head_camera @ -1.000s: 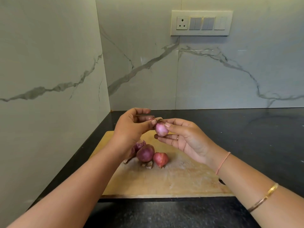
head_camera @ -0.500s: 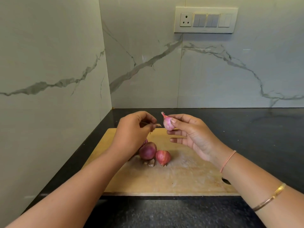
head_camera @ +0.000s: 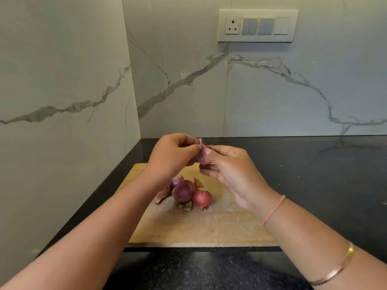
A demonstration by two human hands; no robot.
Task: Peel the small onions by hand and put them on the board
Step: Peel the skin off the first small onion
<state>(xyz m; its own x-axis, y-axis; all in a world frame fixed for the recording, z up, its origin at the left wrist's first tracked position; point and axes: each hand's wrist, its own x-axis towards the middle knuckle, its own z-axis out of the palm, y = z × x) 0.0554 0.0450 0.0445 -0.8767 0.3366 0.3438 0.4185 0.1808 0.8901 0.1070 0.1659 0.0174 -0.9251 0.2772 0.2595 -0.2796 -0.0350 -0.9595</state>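
The left grip (head_camera: 173, 153), apart from the onion (head_camera: 204, 159) half a second ago, now pinches its pink tip. The right grip (head_camera: 232, 167) holds the pale bulb above the board's (head_camera: 209, 229) far edge. A skin scrap (head_camera: 198, 183) now lies on the board behind the other onions (head_camera: 183, 191).
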